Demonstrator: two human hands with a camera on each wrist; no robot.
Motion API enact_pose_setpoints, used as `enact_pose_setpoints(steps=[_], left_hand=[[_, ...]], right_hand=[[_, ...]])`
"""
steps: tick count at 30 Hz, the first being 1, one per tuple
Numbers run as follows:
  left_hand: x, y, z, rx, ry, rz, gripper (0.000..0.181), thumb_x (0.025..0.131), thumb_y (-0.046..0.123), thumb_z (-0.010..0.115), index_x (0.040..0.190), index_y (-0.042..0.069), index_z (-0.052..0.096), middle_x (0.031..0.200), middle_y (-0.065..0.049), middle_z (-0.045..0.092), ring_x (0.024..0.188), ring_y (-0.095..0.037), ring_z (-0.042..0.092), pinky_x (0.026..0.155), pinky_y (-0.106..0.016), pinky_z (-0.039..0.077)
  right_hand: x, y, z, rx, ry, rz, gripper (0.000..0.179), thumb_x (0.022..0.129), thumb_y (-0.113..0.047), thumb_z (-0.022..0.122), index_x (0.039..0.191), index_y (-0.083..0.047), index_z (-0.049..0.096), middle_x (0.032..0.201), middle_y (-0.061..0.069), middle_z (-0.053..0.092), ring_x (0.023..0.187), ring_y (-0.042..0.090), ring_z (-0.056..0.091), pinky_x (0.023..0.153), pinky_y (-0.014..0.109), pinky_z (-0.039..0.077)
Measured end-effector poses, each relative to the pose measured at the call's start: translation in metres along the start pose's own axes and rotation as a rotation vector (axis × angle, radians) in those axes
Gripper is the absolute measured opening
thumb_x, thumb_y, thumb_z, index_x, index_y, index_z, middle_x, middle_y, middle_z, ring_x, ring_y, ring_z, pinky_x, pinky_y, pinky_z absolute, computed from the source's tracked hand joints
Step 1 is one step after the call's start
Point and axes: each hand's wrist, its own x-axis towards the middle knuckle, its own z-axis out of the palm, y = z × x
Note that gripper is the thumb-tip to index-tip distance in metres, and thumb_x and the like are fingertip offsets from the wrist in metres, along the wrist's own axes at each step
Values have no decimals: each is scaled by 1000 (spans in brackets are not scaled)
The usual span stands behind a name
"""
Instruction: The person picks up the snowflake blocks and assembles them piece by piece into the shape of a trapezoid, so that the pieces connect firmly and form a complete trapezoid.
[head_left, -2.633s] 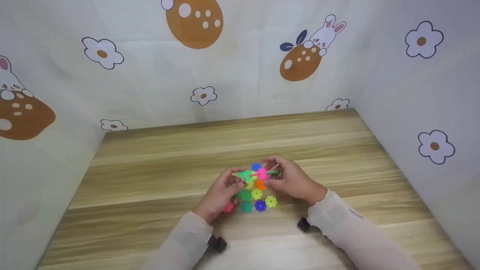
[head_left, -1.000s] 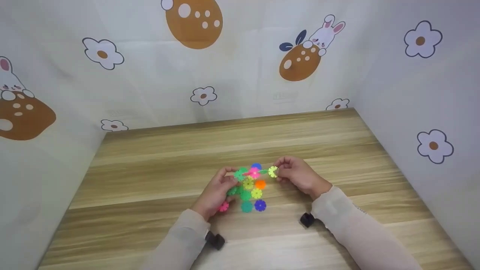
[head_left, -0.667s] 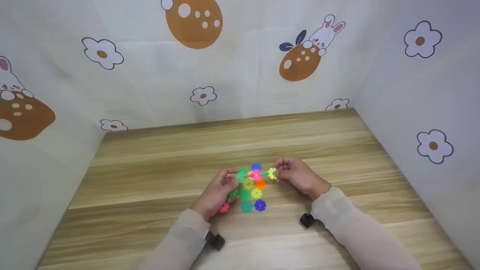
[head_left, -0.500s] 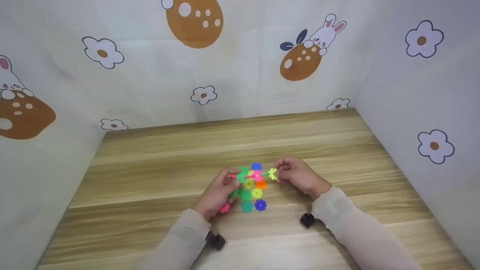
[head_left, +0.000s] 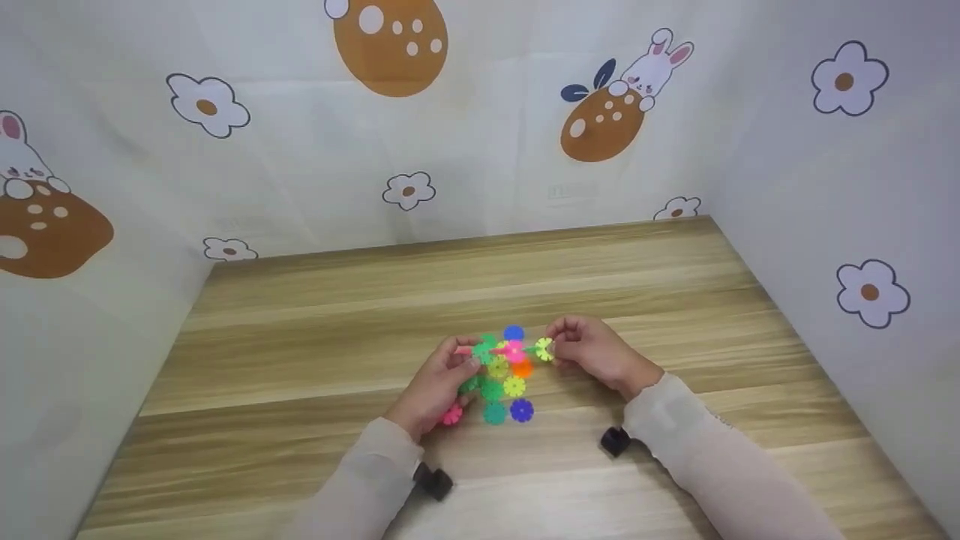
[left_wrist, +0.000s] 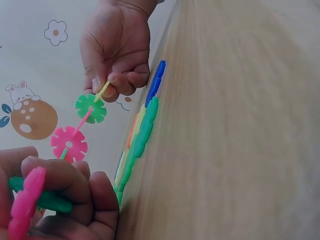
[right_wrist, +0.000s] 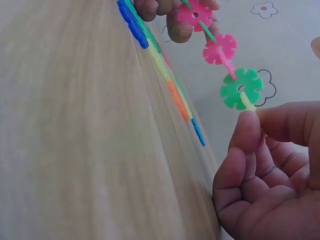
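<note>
My left hand (head_left: 439, 379) grips the near end of a chain of slotted flower-shaped plastic discs, held above the table. A pink disc (head_left: 514, 351) forms part of the chain, and a green disc (right_wrist: 241, 89) joins it toward the right. Between thumb and forefinger, my right hand (head_left: 604, 356) pinches a yellow disc (head_left: 544, 349) by its edge. In both wrist views the yellow disc meets the green one edge-on at a slot; how deep it sits cannot be told. Left fingers partly cover the chain's left end, where another pink disc (left_wrist: 26, 205) shows close up.
Loose discs lie flat beneath the chain: blue (head_left: 514, 333), orange (head_left: 523, 367), yellow (head_left: 514, 386), green (head_left: 492, 391), teal (head_left: 494, 413), and dark blue (head_left: 522, 410). A pink-red disc (head_left: 451, 414) lies beside the left wrist. Printed cloth walls (head_left: 480, 150) border the wooden table (head_left: 337, 315).
The yellow disc from the lower right of the loose group is now in my right hand, at the chain's green end. Over the last half second both hands stay nearly still.
</note>
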Motion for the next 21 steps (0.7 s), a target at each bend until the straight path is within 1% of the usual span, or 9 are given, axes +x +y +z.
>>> enact_pose_setpoints(steps=[4, 6, 8, 10, 12, 14, 16, 18, 21], left_hand=[[1, -1, -1, -27, 5, 10, 36, 109, 22, 53, 144, 16, 48, 124, -18, 63, 66, -16, 50, 60, -24, 47], [1, 0, -1, -54, 5, 10, 35, 108, 21, 51, 142, 15, 46, 121, -17, 63, 65, -16, 50, 60, -24, 47], [1, 0, 0, -75, 9, 1, 33, 108, 21, 50, 140, 17, 44, 118, -14, 63, 65, -16, 51, 60, -24, 48], [0, 0, 0, -96, 17, -13, 31, 107, 20, 48, 137, 18, 42, 114, -12, 62, 64, -16, 53, 60, -25, 49], [1, 0, -1, -111, 26, -28, 31, 106, 20, 47, 136, 20, 40, 112, -10, 61, 62, -16, 53, 60, -25, 50], [1, 0, -1, -120, 32, -31, 30, 105, 19, 46, 134, 20, 39, 110, -9, 60, 62, -16, 54, 60, -25, 50], [1, 0, -1, -122, 32, -32, 30, 104, 19, 46, 133, 20, 38, 110, -8, 60, 63, -16, 54, 60, -26, 50], [1, 0, -1, -123, 28, -28, 30, 104, 18, 46, 133, 20, 38, 110, -9, 59, 63, -16, 55, 61, -26, 51], [-1, 0, -1, -111, 20, -19, 31, 104, 18, 45, 133, 20, 37, 111, -9, 60, 63, -16, 56, 62, -27, 52]], right_hand=[[0, 0, 0, 31, -18, 8, 36, 94, 3, 64, 129, 9, 57, 96, 5, 63, 81, 15, 64, 78, 27, 61], [-1, -1, 1, 22, -22, 19, 37, 94, 3, 63, 130, 9, 55, 98, 7, 63, 81, 16, 64, 77, 27, 60], [-1, -2, 2, -22, -29, 28, 34, 93, 2, 61, 126, 9, 56, 95, 7, 63, 78, 16, 63, 74, 26, 59], [-3, -2, 3, -98, -52, 26, 28, 93, 1, 62, 121, 7, 61, 92, 7, 62, 76, 16, 60, 71, 25, 57], [-4, -2, 4, -210, -97, 1, 27, 94, -1, 63, 120, 4, 66, 93, 6, 66, 78, 16, 60, 72, 27, 56], [-7, -4, 7, -340, -155, -39, 30, 95, -3, 64, 124, -2, 70, 104, 7, 71, 85, 18, 60, 79, 32, 55], [-9, -6, 10, -479, -205, -80, 37, 96, -5, 64, 132, -9, 71, 121, 6, 73, 98, 20, 62, 92, 39, 55], [-11, -9, 12, -591, -230, -112, 41, 96, -6, 66, 136, -13, 71, 132, 4, 71, 109, 22, 61, 104, 47, 52], [-13, -11, 15, -672, -224, -115, 38, 94, -7, 69, 131, -13, 74, 128, 3, 73, 108, 22, 61, 106, 50, 51]])
